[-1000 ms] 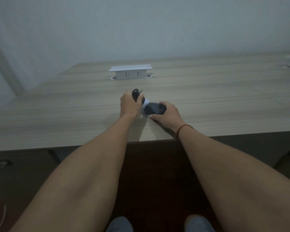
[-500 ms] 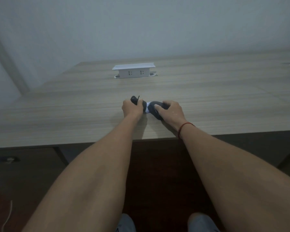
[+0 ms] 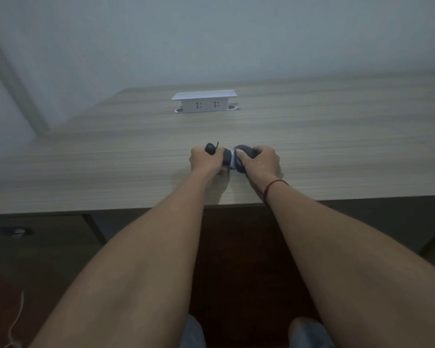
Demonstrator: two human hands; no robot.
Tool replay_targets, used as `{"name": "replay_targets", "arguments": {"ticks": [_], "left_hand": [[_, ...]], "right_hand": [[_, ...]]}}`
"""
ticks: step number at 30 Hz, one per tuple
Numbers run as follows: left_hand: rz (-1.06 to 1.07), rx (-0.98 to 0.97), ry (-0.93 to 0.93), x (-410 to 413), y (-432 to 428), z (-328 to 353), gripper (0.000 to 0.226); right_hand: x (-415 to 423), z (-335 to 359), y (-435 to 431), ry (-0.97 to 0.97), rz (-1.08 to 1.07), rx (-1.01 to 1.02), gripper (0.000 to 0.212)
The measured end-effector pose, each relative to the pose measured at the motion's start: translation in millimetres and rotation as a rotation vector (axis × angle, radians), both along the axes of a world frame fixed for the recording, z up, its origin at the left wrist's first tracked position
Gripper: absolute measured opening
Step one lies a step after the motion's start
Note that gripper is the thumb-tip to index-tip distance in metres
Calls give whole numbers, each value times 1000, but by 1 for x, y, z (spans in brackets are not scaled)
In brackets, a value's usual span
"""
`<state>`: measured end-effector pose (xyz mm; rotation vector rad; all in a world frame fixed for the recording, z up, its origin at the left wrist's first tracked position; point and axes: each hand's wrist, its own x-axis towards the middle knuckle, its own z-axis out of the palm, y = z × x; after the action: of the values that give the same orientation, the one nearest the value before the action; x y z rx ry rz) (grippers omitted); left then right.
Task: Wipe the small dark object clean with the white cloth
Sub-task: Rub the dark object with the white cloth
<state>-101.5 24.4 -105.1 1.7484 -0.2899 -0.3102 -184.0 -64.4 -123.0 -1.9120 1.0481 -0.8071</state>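
Note:
My left hand [image 3: 206, 162] is closed around a small dark object [image 3: 211, 148], whose rounded end and thin black tab stick out above my fingers. A strip of white cloth [image 3: 234, 160] shows between my two hands. My right hand [image 3: 261, 160] presses its fingers on the cloth and is wrapped around a dark rounded piece [image 3: 245, 150]. Both hands rest close together on the wooden table [image 3: 337, 151], near its front edge. Most of the cloth and the dark parts are hidden by my fingers.
A white socket box [image 3: 204, 101] stands raised from the table farther back, straight ahead. The table's front edge [image 3: 111, 209] runs below my wrists. A thin pale cord [image 3: 17, 320] lies on the floor at lower left. A red string circles my right wrist [image 3: 274, 185].
My left hand has tipped the dark object down from a raised tilt to lie lower. Both hands have drawn closer together around the cloth.

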Motion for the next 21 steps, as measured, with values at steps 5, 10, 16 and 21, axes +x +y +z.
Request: {"name": "replay_targets", "arguments": {"ticks": [5, 10, 16, 21], "left_hand": [[-205, -24, 93, 4, 20, 5, 14], [-193, -108, 171, -3, 24, 3, 14], [1, -179, 133, -3, 9, -1, 12], [-91, -108, 60, -11, 3, -1, 19]], "right_hand": [[5, 1, 1, 8, -47, 0, 53], [4, 1, 3, -14, -40, 18, 52], [1, 1, 3, -37, 2, 49, 52], [1, 2, -4, -36, 11, 59, 53]]}}
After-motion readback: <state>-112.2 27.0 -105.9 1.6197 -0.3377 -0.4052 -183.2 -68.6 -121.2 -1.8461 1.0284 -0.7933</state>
